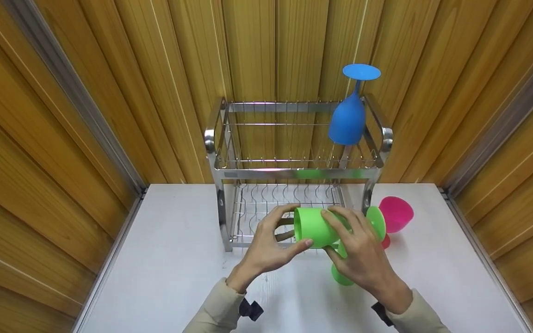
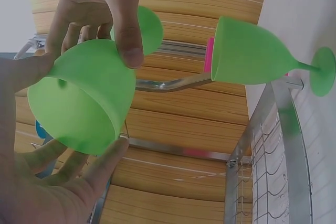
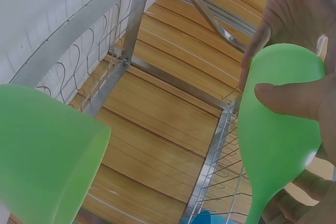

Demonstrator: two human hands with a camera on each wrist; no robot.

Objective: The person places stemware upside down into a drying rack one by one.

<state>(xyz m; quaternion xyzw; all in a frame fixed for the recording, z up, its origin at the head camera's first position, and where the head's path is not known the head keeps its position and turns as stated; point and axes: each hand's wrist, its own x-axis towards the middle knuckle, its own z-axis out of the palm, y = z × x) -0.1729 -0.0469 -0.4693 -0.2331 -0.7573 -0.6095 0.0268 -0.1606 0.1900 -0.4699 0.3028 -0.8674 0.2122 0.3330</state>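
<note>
Nearest us, L hand (image 1: pixel 269 245) curls thumb & fingers round the held green goblet (image 1: pixel 315 226) near its rim; R hand (image 1: pixel 366 252) grips its bowl farther back, prob. to keep it steady, as it's tipped sideways, mouth left. Close by, a 2nd green goblet (image 2: pixel 249 56) stands upright on its foot on the white table (image 1: pixel 178 259). Beyond, we've a pink goblet (image 1: pixel 395 214) beside the metal rack (image 1: pixel 299 174) (can't tell how it rests). Farthest, a blue goblet (image 1: pixel 350 120) sits upside down up top, presumably since its mouth seats wider.
</note>
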